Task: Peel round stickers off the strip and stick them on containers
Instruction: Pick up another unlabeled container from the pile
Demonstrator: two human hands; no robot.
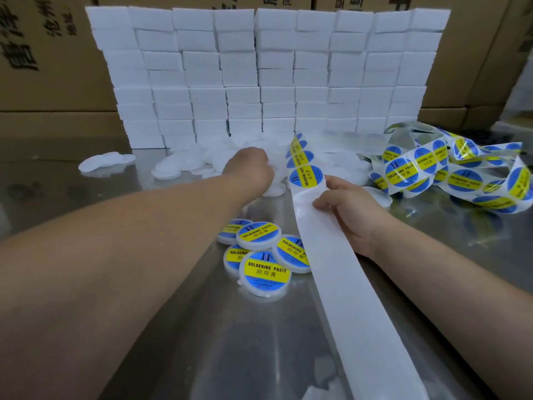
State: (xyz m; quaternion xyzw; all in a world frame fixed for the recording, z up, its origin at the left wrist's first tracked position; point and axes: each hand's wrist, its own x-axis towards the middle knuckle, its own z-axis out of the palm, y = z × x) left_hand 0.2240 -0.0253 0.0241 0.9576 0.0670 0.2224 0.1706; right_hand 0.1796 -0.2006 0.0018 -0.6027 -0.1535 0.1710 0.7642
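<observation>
My right hand (pixel 347 210) pinches the white backing strip (pixel 340 278) just below a round blue and yellow sticker (pixel 306 176) that sits on it. The bare strip runs down towards me; its stickered part rises behind the hand. My left hand (pixel 250 168) reaches into the heap of plain white round containers (pixel 184 166) in the middle of the table, fingers curled among them; whether they hold one is hidden. Several labelled containers (pixel 264 272) marked SOLDERING PASTE lie in a cluster between my forearms.
A tangled length of sticker strip (pixel 450 171) lies at the right on the shiny metal table (pixel 216 342). A wall of stacked white boxes (pixel 268 76) stands behind the containers, with brown cartons (pixel 49 53) behind it.
</observation>
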